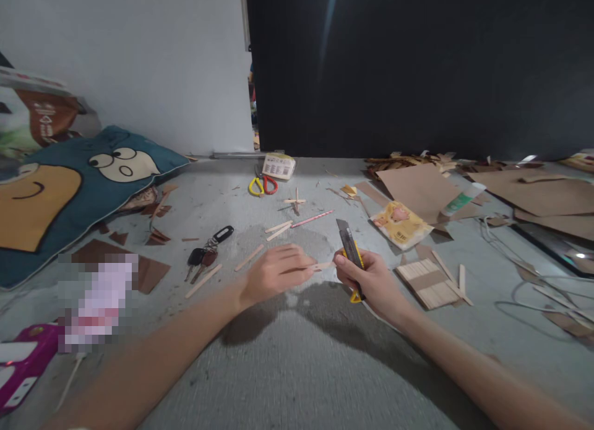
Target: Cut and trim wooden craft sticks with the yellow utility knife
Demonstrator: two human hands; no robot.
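My left hand [279, 272] is closed on one end of a small wooden craft stick [323, 266], held above the grey floor. A yellow and black utility knife [351, 252] sits in my right hand [371, 280], its blade pointing up and away. The fingers of that hand also come up to the stick's other end; whether they pinch it I cannot tell. Beyond my hands lie a pink striped pencil [312, 219], loose craft sticks [278, 231] and a small crossed-stick piece [296, 200]. To the right is a paper-banded bundle of craft sticks [427, 282].
Scissors [263, 185] with yellow and red handles lie at the back beside a small packet [278, 166]. Keys [204, 257] rest left of my hands. A yellow packet [401, 224], a glue tube [463, 199], cardboard [413, 185] and cables [503, 244] occupy the right. A blue pillow [88, 189] is at left.
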